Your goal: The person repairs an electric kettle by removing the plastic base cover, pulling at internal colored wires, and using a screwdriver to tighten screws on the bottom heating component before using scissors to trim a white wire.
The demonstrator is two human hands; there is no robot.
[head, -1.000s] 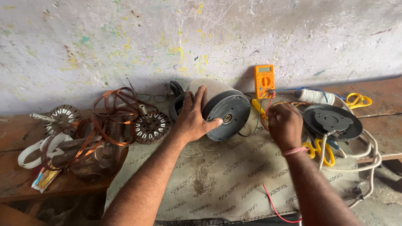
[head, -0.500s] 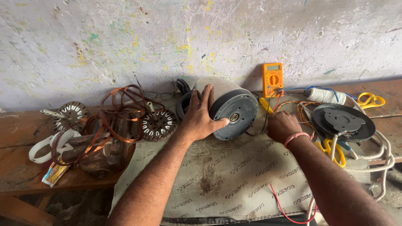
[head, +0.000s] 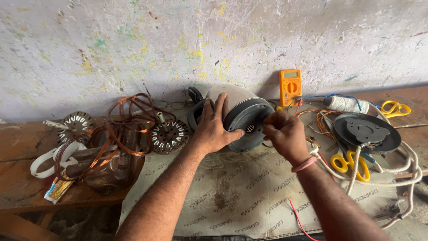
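A round grey fan motor housing (head: 248,117) stands on its edge on a printed sack cloth (head: 249,196), its flat face turned toward me. My left hand (head: 213,127) lies spread over its left side and steadies it, thumb near the centre hub. My right hand (head: 284,135) is at the motor's right rim with fingers pinched together near thin wires; what they pinch is hidden. A pink band circles the right wrist.
An orange multimeter (head: 290,86) leans on the wall. A dark round motor cover (head: 366,132), yellow scissors (head: 350,164), a white thread spool (head: 347,104) and white cords lie right. Copper wire coils (head: 127,122) and two stator cores (head: 169,136) sit on the wooden bench at left.
My right hand has moved left from the wires beside the multimeter up to the motor's right rim. The left hand stays on the motor. The view has shifted slightly.
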